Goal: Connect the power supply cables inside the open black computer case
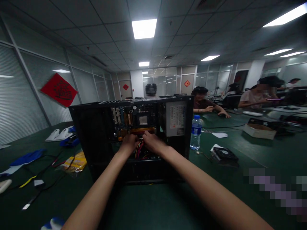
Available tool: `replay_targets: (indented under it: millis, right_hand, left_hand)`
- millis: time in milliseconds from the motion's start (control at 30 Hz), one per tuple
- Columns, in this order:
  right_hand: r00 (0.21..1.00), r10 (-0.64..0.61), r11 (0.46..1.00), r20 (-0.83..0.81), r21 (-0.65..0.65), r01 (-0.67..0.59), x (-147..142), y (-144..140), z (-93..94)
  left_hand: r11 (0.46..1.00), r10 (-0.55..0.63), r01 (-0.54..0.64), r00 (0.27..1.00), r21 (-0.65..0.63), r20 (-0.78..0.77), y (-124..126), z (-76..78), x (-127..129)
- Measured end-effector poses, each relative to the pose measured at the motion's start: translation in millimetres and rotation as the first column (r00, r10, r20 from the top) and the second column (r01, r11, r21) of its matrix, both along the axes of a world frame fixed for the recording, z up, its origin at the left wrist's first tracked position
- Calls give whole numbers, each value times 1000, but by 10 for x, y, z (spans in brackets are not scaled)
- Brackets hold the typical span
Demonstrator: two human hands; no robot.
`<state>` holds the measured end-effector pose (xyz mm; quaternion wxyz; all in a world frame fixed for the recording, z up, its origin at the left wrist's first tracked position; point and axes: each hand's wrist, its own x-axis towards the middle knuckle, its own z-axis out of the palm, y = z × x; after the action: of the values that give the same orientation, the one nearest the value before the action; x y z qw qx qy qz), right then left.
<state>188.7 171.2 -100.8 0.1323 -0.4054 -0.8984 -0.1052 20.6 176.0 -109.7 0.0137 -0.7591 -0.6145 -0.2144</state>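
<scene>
A black desktop computer case stands on the table in front of me, its open side facing me. Inside it I see the motherboard with its expansion slots, and a grey power supply at the upper right. My left hand and my right hand both reach into the lower middle of the case. Their closed fingertips almost meet at a power cable of red, yellow and black wires, pinching it near its end. The connector itself is mostly hidden by the fingers.
To the right stand a water bottle, a black fan and a cardboard box. A yellow packet, loose cables and blue-white gloves lie on the left. Other people sit farther back around the green table.
</scene>
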Motion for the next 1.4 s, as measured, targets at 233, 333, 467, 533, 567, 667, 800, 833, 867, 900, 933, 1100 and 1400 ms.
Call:
replay_targets:
  millis: [233, 333, 467, 533, 567, 667, 800, 833, 867, 900, 933, 1100, 1400]
  right_hand:
    - [999, 0, 1000, 38, 25, -1, -86, 35, 21]
    - [998, 0, 999, 60, 36, -3, -92, 57, -11]
    - [997, -5, 999, 80, 34, 3, -100, 110, -57]
    - [996, -11, 999, 89, 33, 8, -98, 136, -77]
    - [996, -12, 999, 91, 34, 9, -96, 146, -86]
    - [996, -20, 999, 90, 39, 17, -84, 159, -98]
    - [996, -30, 999, 88, 43, 26, -68, 146, -88]
    - [996, -31, 999, 86, 47, 27, -65, 143, -86]
    - [996, -32, 998, 82, 51, 28, -62, 141, -86]
    - [996, -33, 998, 77, 55, 28, -60, 141, -89]
    - [997, -34, 998, 73, 59, 30, -59, 143, -93]
    - [997, -38, 997, 64, 66, 34, -58, 143, -106]
    - [995, -74, 997, 61, 33, 72, -88, 64, -37]
  left_hand:
    - [1000, 2, -2, 997, -2, 83, -99, -37, -60]
    - [1000, -1, 4, 994, -29, 113, -170, -60, -77]
    - [992, -32, 46, 993, -121, 115, -225, -52, -69]
    - [989, -27, 43, 993, -140, 111, -227, -44, -56]
    - [989, -19, 34, 994, -146, 106, -224, -41, -48]
    - [990, 34, -21, 995, -140, 91, -220, -33, -26]
    - [985, 92, -80, 993, -153, 73, -226, -17, -7]
    - [983, 104, -91, 992, -158, 74, -225, -15, -6]
    - [982, 116, -103, 990, -159, 78, -223, -16, -6]
    - [981, 128, -114, 988, -158, 82, -220, -18, -8]
    - [980, 136, -122, 987, -155, 85, -217, -20, -9]
    - [981, 146, -131, 985, -145, 94, -216, -19, -14]
    - [979, 129, -106, 984, -174, 124, -236, 29, 18]
